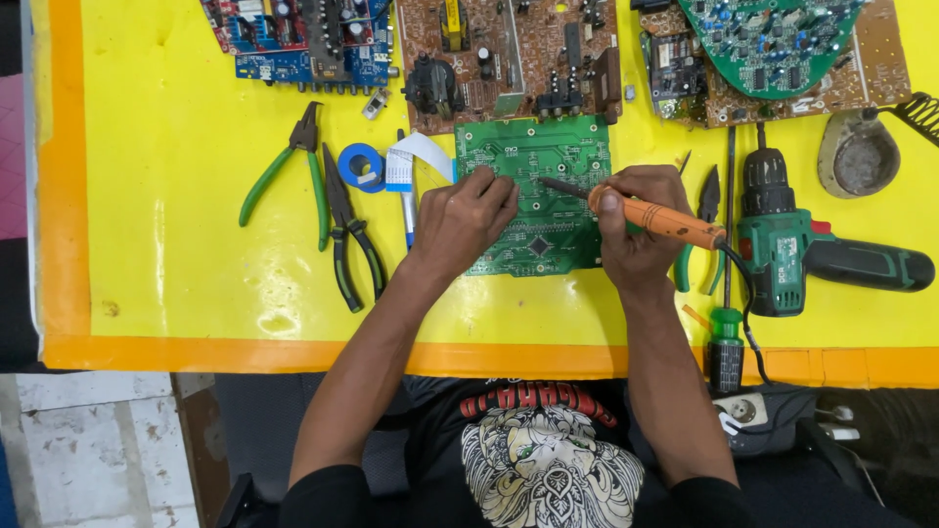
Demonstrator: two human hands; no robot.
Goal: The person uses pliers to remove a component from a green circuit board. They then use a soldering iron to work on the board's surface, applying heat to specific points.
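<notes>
On yellow table (pixel 176 196), right hand (pixel 636 220) gripping orange soldering iron (pixel 655 217), left hand (pixel 465 220) steadying green circuit board (pixel 548 161)

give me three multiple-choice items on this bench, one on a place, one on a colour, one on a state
1. Where does the green cordless drill lie?
A. right of the green square circuit board
B. left of it
C. on it

2. What colour is the soldering iron's handle?
A. blue
B. orange
C. black

3. How is the left hand?
A. lifted off the yellow table
B. fingers pressed down on the green board
C. gripping the green-handled pliers

Answers:
1. A, the drill lies beyond the right hand.
2. B, the handle in the right hand is orange.
3. B, its fingertips rest on the board's left part; the pliers lie untouched.
</notes>
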